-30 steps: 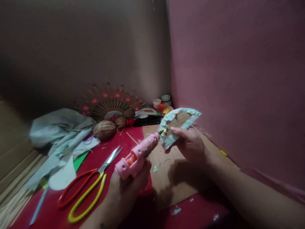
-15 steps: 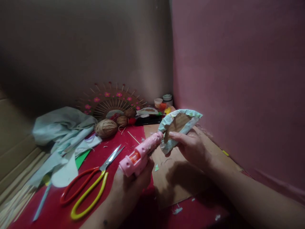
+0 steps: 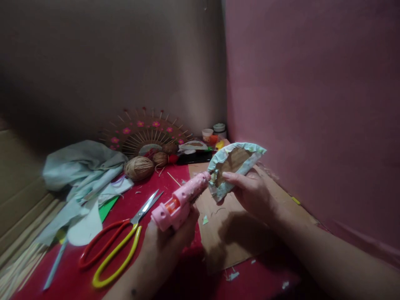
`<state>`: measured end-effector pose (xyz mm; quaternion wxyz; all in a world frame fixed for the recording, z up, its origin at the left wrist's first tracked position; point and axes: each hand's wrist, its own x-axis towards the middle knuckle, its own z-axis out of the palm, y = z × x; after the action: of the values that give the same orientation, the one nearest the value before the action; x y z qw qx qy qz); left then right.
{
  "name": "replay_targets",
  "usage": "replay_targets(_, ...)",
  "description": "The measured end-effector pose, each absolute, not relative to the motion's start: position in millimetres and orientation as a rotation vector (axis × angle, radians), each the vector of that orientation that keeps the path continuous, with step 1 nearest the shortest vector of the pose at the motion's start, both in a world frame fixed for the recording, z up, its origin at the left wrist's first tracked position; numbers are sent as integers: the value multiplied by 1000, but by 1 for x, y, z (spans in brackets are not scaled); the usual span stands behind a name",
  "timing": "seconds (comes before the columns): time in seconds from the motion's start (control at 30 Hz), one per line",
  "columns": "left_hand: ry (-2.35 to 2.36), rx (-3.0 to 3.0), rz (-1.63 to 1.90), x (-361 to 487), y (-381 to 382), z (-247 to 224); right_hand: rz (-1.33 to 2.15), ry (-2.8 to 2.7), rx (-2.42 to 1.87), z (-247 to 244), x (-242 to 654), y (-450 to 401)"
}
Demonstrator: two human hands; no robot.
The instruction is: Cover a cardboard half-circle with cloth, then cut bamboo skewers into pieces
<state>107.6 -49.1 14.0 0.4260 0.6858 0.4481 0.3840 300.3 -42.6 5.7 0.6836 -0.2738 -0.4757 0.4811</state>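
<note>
A pink glue gun is gripped in my left hand, its nozzle pointing up and right at the near left edge of a half-round piece. Pale blue-green fabric is folded over the rim of that piece, and bare brown cardboard shows in its middle. My right hand pinches the piece by its lower straight side, thumb on top and fingers beneath. Whether the nozzle touches the fabric is hard to tell. Below both hands lies a flat cardboard sheet.
Scissors with red and yellow handles lie partly open on the red surface. Crumpled pale cloth is at left. Balls of twine sit before a flowered fan. A white cup stands by the pink wall.
My left hand and the glue gun have shifted slightly left and away from the half-round piece. My right hand and the piece are almost unmoved.
</note>
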Motion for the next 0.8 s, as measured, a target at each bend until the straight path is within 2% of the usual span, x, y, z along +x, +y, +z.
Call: replay_targets(0.8, 1097, 1842, 1072, 109, -54, 19, 1072, -1040, -602, 5, 301, -40)
